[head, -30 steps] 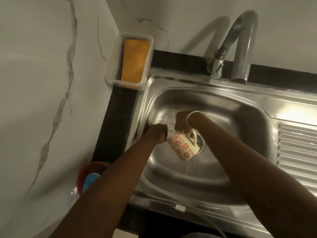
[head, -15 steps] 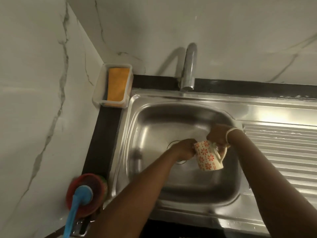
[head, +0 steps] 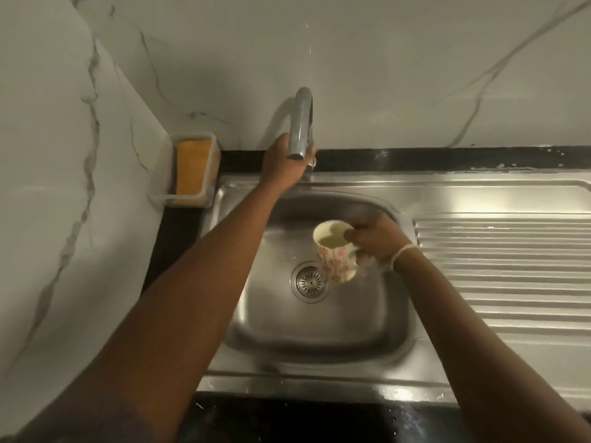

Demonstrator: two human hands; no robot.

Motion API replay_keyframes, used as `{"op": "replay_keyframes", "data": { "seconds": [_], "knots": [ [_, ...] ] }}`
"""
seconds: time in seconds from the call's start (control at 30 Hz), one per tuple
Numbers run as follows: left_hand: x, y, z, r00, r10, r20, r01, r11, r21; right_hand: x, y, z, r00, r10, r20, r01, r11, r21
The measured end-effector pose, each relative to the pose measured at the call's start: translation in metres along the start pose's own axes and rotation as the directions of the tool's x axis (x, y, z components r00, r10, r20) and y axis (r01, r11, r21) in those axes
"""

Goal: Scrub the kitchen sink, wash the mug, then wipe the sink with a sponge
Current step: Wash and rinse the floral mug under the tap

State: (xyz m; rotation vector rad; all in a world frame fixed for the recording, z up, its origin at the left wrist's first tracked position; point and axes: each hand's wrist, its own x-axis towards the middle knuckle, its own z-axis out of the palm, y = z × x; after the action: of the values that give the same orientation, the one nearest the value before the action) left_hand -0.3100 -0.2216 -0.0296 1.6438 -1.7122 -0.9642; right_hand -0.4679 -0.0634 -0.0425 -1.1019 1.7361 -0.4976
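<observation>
The stainless-steel sink [head: 319,330] is a rounded square basin with a slotted round drain at its middle. The mug [head: 335,254], cream with a reddish flower pattern, is held above the basin just right of the drain, tilted with its open mouth up and leftward. The orange sponge [head: 193,167] stands on edge in a clear holder at the sink's back left corner.

A black counter [head: 447,161] carries the steel sink [head: 463,196] and sponge tray [head: 160,174].

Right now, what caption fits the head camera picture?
Left hand at the tap while the right hand holds a flowered mug over the sink.
</observation>
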Motion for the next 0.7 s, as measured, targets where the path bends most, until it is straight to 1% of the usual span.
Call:
{"op": "replay_keyframes", "data": {
  "seconds": [0.03,0.1,0.2,0.27,0.33,0.4,0.43,0.53,0.7],
  "knots": [
    [0.005,0.004,0.002,1.000,0.022,0.014,-0.023,1.000,0.022,0.002,-0.007,0.000,1.000,-0.022,-0.009,0.022,1.000,0.000],
    [0.012,0.001,0.010,0.999,0.008,0.049,-0.011,0.998,0.061,0.008,-0.020,0.003,0.997,-0.062,-0.033,0.062,0.998,-0.002],
    [0.015,-0.006,0.015,0.999,-0.046,0.019,0.045,0.997,0.058,0.022,-0.034,0.011,0.994,-0.095,-0.046,0.100,0.989,0.110],
    [0.016,-0.009,0.009,0.995,-0.101,-0.023,0.101,0.995,0.018,0.029,-0.043,0.017,0.992,-0.111,-0.061,0.121,0.975,0.188],
    [0.014,-0.011,0.001,0.983,-0.183,-0.026,0.181,0.982,-0.048,0.031,-0.050,0.024,0.988,-0.128,-0.082,0.145,0.956,0.256],
    [0.010,-0.018,-0.004,0.970,-0.242,-0.015,0.241,0.968,-0.075,0.032,-0.056,0.029,0.986,-0.128,-0.106,0.155,0.937,0.314],
    [0.009,-0.022,-0.004,0.969,-0.246,-0.010,0.245,0.968,-0.049,0.033,-0.057,0.031,0.984,-0.129,-0.121,0.162,0.933,0.322],
    [0.006,-0.021,-0.005,0.981,-0.196,0.007,0.196,0.981,0.000,0.036,-0.058,0.035,0.974,-0.150,-0.168,0.195,0.934,0.298],
    [0.013,-0.020,-0.009,0.971,-0.221,0.093,0.220,0.975,0.017,0.033,-0.057,0.036,0.967,-0.191,-0.169,0.236,0.921,0.310]
  ]
}}
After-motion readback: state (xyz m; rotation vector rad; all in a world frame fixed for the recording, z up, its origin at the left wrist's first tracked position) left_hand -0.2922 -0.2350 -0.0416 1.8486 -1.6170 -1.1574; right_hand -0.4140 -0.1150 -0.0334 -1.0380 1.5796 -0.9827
